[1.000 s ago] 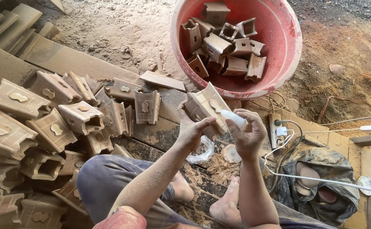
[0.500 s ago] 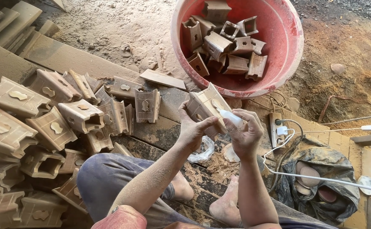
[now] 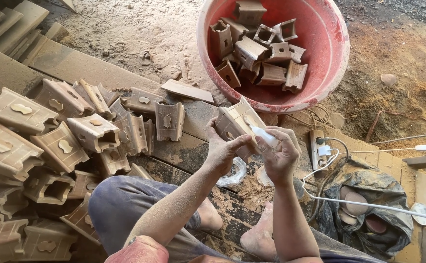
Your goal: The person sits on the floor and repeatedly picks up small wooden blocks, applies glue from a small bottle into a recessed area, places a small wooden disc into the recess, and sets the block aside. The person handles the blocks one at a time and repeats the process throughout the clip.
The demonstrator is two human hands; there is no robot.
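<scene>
Carved wooden block (image 3: pixel 235 124): pale brown, box-like, sloped top, curved cut-out on its face. Held tilted, raised above plank floor, at 6 o'clock from red tub. Small white strip (image 3: pixel 264 136) pressed against block's 4 o'clock edge, partly hidden by fingers.

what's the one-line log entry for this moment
left hand: holds carved wooden block | right hand: presses white tool on block | red tub: holds more blocks

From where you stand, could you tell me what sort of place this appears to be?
Probably a small woodcarving workshop on bare ground: a pile of carved wooden blocks, a red tub holding more, and sawdust over the planks.
</scene>
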